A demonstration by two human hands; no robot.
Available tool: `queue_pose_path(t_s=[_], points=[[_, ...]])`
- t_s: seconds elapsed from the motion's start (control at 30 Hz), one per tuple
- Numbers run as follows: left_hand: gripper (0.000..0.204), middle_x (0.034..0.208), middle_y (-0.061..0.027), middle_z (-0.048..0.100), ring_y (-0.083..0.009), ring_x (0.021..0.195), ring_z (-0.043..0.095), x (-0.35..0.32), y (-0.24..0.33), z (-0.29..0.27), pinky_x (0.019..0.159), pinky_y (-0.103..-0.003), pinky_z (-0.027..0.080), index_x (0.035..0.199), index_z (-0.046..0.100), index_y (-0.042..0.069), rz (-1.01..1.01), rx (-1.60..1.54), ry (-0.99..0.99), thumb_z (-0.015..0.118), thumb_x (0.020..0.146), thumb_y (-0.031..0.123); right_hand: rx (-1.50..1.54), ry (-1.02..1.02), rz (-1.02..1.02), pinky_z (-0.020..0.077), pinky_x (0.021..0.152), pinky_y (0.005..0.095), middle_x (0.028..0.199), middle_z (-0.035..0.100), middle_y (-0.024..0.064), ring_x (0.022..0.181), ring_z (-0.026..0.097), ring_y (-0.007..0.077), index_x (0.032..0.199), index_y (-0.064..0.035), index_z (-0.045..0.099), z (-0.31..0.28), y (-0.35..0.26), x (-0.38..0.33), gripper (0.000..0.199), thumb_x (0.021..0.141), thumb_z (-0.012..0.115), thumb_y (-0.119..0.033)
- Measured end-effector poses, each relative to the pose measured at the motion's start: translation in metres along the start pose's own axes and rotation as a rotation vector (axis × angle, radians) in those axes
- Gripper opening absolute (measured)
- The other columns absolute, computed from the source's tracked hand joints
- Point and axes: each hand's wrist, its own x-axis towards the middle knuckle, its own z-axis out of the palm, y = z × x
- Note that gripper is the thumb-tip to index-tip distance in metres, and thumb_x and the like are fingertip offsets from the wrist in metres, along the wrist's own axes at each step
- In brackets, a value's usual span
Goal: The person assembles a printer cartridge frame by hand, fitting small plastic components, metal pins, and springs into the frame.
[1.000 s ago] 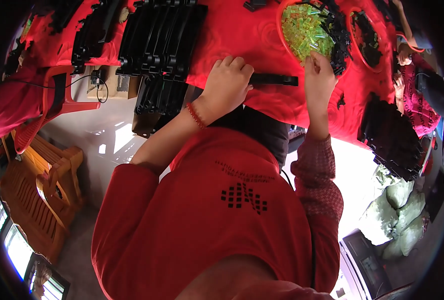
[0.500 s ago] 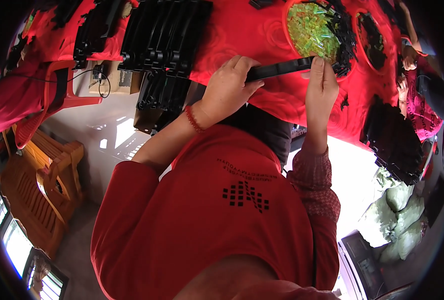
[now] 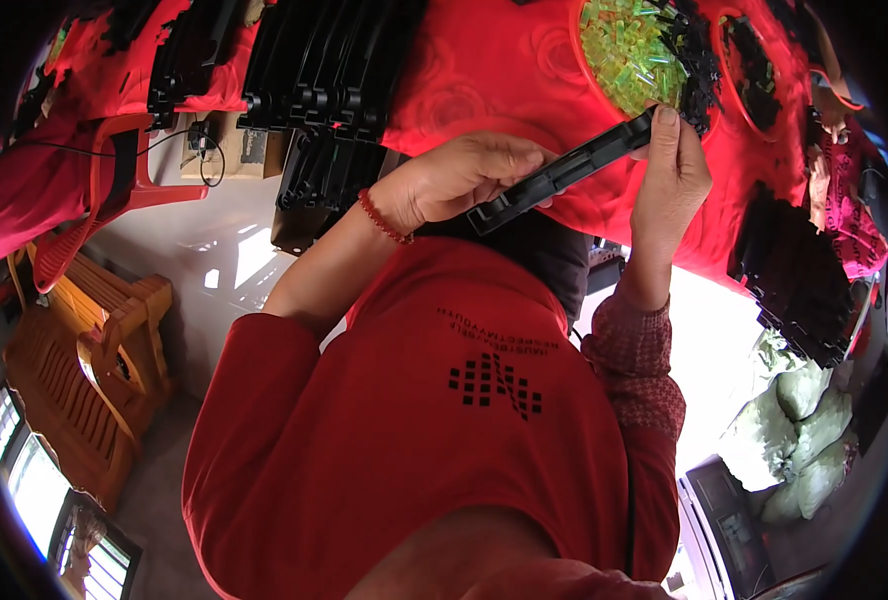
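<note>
Between my two hands is a long black plastic strip-shaped part (image 3: 572,166), tilted with its right end higher up in the picture. My left hand (image 3: 476,172) grips it toward its lower left end, which sticks out below the fingers. My right hand (image 3: 672,160) pinches the upper right end between thumb and fingers. Just beyond that hand lies a red-rimmed tray of small yellow-green translucent pieces (image 3: 629,55), with small black pieces (image 3: 692,62) heaped on its right side.
Stacks of long black parts (image 3: 314,70) lie at the far left on the red tablecloth (image 3: 484,70). Another black pile (image 3: 789,270) sits at the right edge. A second red tray (image 3: 749,75) holds black bits. Another person's hand (image 3: 819,185) shows at far right. A red chair (image 3: 129,170) stands left.
The black part has tilted more steeply, its left end coming down toward me. My left hand has lowered and turned its grip; my right hand has moved slightly right.
</note>
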Motion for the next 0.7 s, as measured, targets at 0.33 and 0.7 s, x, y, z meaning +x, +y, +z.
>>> queue_pose_path(t_s=[0.33, 0.7], points=[[0.054, 0.117, -0.0188, 0.065, -0.0253, 0.101, 0.068, 0.002, -0.009, 0.007, 0.088, -0.039, 0.057, 0.14, 0.042, -0.001, -0.13, -0.291, -0.121, 0.054, 0.1, 0.033, -0.011, -0.024, -0.014, 0.0436, 0.063, 0.0228, 0.073, 0.059, 0.0006, 0.066, 0.051, 0.0068, 0.103, 0.0045, 0.069, 0.0, 0.004, 0.002, 0.033, 0.103, 0.054, -0.025], [0.039, 0.117, -0.0104, 0.063, -0.017, 0.101, 0.065, 0.012, -0.022, 0.003, 0.083, -0.03, 0.056, 0.132, 0.05, 0.003, 0.179, -0.202, 0.16, 0.056, 0.1, 0.026, -0.383, -0.143, -0.43, 0.0351, 0.09, 0.0396, 0.104, 0.056, 0.0094, 0.098, 0.055, 0.0231, 0.118, -0.0081, 0.064, 0.012, 0.0, -0.04, 0.041, 0.078, 0.075, -0.012]])
